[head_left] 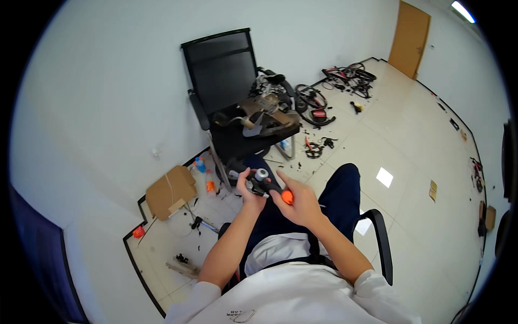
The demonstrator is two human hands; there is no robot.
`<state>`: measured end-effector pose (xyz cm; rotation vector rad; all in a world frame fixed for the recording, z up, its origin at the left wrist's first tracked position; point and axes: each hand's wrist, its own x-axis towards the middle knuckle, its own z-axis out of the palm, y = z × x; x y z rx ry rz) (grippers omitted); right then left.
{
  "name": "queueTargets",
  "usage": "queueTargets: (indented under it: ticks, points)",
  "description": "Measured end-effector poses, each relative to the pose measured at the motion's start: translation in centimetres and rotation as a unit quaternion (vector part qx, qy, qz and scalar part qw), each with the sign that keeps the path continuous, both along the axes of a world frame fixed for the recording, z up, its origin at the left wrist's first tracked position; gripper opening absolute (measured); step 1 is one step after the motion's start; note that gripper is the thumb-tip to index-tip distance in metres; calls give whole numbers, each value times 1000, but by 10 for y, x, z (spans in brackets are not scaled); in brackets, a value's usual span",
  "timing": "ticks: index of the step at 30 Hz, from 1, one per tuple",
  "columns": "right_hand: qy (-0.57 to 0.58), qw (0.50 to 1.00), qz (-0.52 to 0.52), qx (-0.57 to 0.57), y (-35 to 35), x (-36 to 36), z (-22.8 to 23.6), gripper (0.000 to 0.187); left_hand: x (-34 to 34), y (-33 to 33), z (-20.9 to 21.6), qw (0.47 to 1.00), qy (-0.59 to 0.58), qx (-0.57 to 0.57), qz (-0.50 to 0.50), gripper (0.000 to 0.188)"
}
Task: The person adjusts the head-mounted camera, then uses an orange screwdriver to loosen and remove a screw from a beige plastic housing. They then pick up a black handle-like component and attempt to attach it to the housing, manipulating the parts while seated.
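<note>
Above my lap, my left hand (pixel 251 190) is closed around a black and silver bicycle part (pixel 258 186) with a round silver cap on top. Its exact kind is hard to make out. Just beside it, my right hand (pixel 303 204) wraps a black handle with a bright orange end (pixel 287 197), which looks like a screwdriver. The handle's far end meets the black part between my hands, and I cannot tell whether it is seated in it. My right index finger points toward the part.
Ahead stands a black mesh chair (pixel 224 75), its seat piled with metal and brown parts (pixel 270 116). Bicycle wheels (pixel 311 97) and frame pieces (pixel 350 75) lie along the wall. Flattened cardboard (pixel 171 193), bottles (pixel 210 183) and a pump-like tool (pixel 206 225) lie at left.
</note>
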<state>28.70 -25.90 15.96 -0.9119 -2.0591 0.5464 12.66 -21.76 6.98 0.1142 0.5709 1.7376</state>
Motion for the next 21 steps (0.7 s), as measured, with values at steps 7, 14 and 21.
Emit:
queueTargets:
  ticks: [7,14,21]
  points:
    - [-77,995,36,44,1,27,-55,65,39,25,11,996,23,-55,62,33]
    - [13,1000,2,4,-6,30,-26,69,34,-6,-19,998,-1,-61,32,33]
    - [-23,997,60,38,-15,27,-43,68,13,-3,-13,997,19,-36,64,33]
